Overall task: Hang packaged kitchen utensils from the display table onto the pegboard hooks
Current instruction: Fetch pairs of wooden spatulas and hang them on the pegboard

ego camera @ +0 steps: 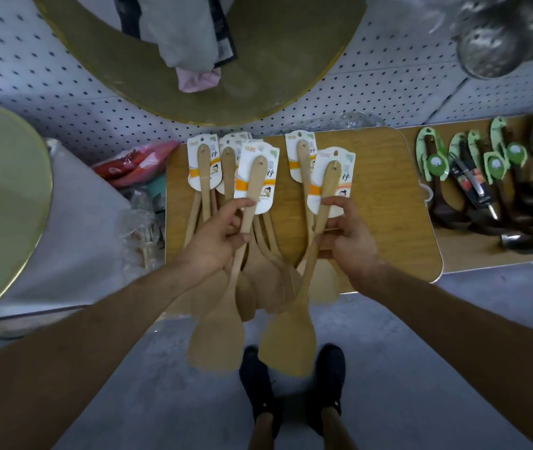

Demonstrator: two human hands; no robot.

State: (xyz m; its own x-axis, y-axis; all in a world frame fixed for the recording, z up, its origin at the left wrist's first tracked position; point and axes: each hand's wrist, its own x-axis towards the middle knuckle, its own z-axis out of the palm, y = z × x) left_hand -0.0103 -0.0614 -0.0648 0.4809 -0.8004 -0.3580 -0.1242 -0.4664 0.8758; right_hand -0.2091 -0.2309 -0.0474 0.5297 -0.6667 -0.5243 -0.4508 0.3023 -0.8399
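Pegboard (31, 76) backs the counter (388, 190), where more spatulas (205, 177) lie. Over its near edge, left hand (216, 245) fingers clamp the left spatula (253, 193) and right hand (349, 235) fingers clamp the right spatula (326, 190). Pick-up looks done; next, raise each card's hole to the pegboard.

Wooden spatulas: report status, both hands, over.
Left hand grips one carded spatula; right hand grips a second spatula. Spare spatulas lie on the table. Large round disc covers part of the pegboard above.
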